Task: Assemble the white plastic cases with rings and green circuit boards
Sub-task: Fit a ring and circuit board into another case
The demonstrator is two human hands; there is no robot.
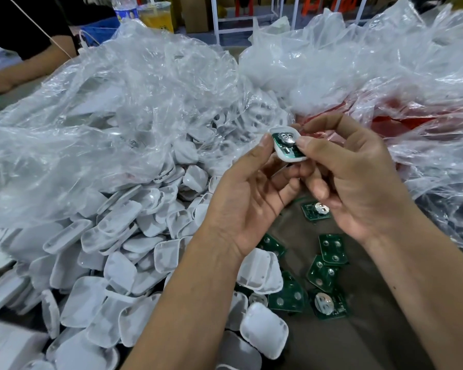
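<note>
White case (278,153) with a green board (285,149) inside sits pinched between left hand (249,206) and right hand (353,182), above the loose boards (332,249); uneven pressing could probably pop the board crooked

Cases (112,263): white plastic, smooth, semi-matt. Held case (277,152) same plastic, with a green glossy circuit board (292,152) and a shiny metal battery clip (288,137) inside. Loose boards (332,248): green lacquer, silvery metal pads. Bags (118,116): clear thin film, crinkled, glossy. Tabletop (345,343): matt brown cloth.
</note>
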